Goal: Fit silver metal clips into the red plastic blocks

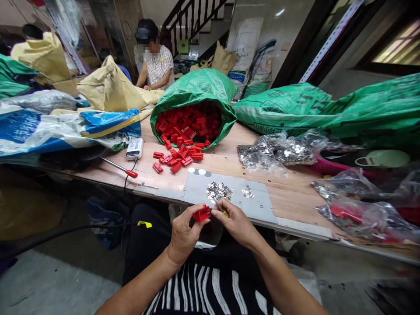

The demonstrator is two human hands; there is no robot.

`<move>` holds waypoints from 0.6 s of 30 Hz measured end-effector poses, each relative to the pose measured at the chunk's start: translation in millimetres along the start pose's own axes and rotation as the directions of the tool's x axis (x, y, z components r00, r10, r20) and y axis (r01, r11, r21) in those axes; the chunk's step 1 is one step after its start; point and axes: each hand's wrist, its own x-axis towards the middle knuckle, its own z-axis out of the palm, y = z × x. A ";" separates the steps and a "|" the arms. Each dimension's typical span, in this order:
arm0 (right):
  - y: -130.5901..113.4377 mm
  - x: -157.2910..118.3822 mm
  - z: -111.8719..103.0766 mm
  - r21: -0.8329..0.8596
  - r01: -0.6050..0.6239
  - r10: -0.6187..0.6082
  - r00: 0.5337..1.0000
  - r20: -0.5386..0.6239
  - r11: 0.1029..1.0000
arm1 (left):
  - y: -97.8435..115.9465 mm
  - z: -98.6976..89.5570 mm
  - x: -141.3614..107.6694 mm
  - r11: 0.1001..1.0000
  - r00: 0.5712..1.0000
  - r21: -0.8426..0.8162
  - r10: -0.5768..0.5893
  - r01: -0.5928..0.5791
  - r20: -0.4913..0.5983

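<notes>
Left hand (184,234) is pinching a red plastic part (201,213) between thumb and fingers, grip narrow, part sitting at its fingertips. Part is hovering just off the near edge of the grey sheet (257,209), the landmark here. Right hand (238,223) is closing thumb and fingers around a small yellow item (225,214), mostly hidden; its fingertips are meeting the red part's right side, touch or tiny gap, cannot tell.

On the grey sheet, a pile of small metal pieces (218,191) is lying beyond the hands, a smaller cluster (248,191) sitting to its right. White discs (191,171) are resting at the sheet's far left corner. Loose red parts (179,158) are lying beyond that corner; behind them a green sack (200,85) is gaping open, showing more red parts.

Left of the sheet, a red-tipped rod (131,173) and a white device (134,149) are lying on the table (288,186). Right of it, clear bags (285,153) are holding metal pieces. Far beyond the sheet, a person (159,65) is sitting, hands low.
</notes>
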 end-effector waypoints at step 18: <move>3.3 5.5 5.2 0.095 -0.012 0.008 0.999 0.046 0.995 | 5.8 0.0 -4.6 0.999 1.000 -0.047 -0.011 0.012 0.017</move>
